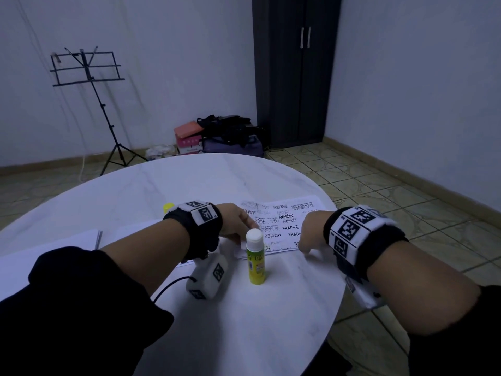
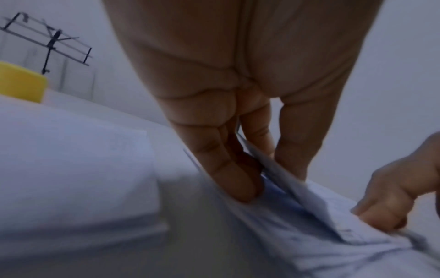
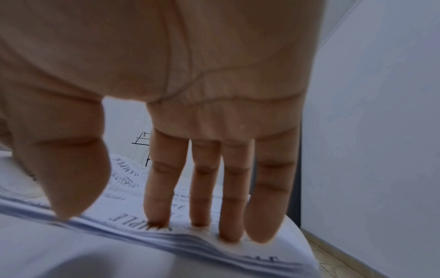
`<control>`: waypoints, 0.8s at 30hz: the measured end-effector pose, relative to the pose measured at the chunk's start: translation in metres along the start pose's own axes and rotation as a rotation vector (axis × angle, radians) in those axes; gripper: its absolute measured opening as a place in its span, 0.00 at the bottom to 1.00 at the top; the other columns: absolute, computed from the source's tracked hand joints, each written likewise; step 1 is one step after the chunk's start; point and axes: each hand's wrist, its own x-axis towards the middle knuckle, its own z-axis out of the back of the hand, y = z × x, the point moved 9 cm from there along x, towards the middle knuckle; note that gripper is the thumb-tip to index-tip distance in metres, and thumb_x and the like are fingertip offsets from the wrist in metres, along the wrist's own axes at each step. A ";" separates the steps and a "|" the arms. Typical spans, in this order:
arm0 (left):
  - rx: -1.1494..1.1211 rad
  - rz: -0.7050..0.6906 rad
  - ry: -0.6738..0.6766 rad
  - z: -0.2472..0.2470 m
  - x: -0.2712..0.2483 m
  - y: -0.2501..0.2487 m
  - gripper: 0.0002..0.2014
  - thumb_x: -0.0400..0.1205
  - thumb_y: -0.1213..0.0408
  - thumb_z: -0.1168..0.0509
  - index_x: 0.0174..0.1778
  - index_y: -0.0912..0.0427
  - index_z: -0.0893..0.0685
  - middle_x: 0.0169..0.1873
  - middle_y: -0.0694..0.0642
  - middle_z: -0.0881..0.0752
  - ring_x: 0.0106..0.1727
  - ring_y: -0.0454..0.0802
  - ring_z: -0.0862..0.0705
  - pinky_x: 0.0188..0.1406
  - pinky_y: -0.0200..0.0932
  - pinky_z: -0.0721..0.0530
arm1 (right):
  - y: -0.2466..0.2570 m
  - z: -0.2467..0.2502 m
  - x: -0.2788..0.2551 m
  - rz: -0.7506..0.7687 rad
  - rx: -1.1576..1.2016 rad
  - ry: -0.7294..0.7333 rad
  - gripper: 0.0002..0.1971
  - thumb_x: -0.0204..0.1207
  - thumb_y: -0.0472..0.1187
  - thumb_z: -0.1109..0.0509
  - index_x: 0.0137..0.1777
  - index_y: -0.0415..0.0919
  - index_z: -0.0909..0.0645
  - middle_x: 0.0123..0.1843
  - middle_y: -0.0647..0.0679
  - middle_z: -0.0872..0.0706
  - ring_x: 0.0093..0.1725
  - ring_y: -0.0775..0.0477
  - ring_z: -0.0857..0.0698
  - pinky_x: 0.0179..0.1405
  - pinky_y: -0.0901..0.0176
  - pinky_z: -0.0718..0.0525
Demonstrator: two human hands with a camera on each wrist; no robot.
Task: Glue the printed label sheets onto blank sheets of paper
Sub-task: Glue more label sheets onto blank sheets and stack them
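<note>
So from the head cam, both hands are sitting on the stack of white printed label sheets (image 1: pixel 282 221) lying on the far right part of the round white marble-look table (image 1: pixel 162 183). The left hand (image 1: pixel 234 222) is reaching onto the stack's left edge, and the right hand (image 1: pixel 311 234) is pressing down near its front right corner. Just in front of the stack, an upright green-and-yellow glue stick with a white cap (image 1: pixel 255 256) is standing between the two wrists. A pile of blank white paper sheets (image 1: pixel 51 251) is lying off to the left, and a small yellow cap (image 1: pixel 168 207) is peeking out behind the left wrist. A black folding music stand (image 1: pixel 89 85) and a tall dark wardrobe (image 1: pixel 296 69) are standing against the wall.

Left wrist cam is pretty blurry, but the left hand (image 2: pixel 228 116) is pinching the top sheet: its fingers (image 2: pixel 226 175) are sliding under the lifted edge with the thumb on the other side. The right hand (image 2: pixel 395 190) is showing at the lower right, thumb touching the stack.

Right wrist cam: the right hand (image 3: pixel 190 94) is held fairly wide, its straight fingers (image 3: pixel 161 188) pressing down on the label sheets (image 3: pixel 133 208), gripping nothing. The stack's layered edges are fanning out under the fingertips.
</note>
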 end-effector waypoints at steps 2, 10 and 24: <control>-0.132 0.006 -0.035 0.003 0.000 0.003 0.13 0.78 0.82 0.37 0.40 0.59 0.15 0.23 0.49 0.15 0.23 0.39 0.17 0.26 0.31 0.16 | 0.001 -0.001 0.000 0.009 -0.019 0.007 0.15 0.72 0.46 0.31 0.32 0.43 0.32 0.34 0.50 0.26 0.46 0.44 0.21 0.48 0.57 0.22; -0.501 0.087 -0.038 0.009 0.001 0.012 0.10 0.76 0.84 0.35 0.50 0.68 0.18 0.36 0.62 0.19 0.31 0.50 0.21 0.19 0.35 0.17 | 0.005 0.001 -0.005 0.055 0.001 -0.003 0.21 0.70 0.62 0.31 0.39 0.43 0.25 0.47 0.47 0.17 0.49 0.44 0.21 0.48 0.59 0.26; -0.593 0.097 -0.015 0.007 -0.003 0.007 0.06 0.80 0.79 0.38 0.37 0.70 0.21 0.21 0.60 0.15 0.16 0.44 0.19 0.12 0.30 0.26 | 0.040 0.014 -0.008 0.204 0.002 -0.082 0.41 0.65 0.80 0.47 0.75 0.60 0.34 0.74 0.52 0.24 0.72 0.43 0.26 0.70 0.45 0.31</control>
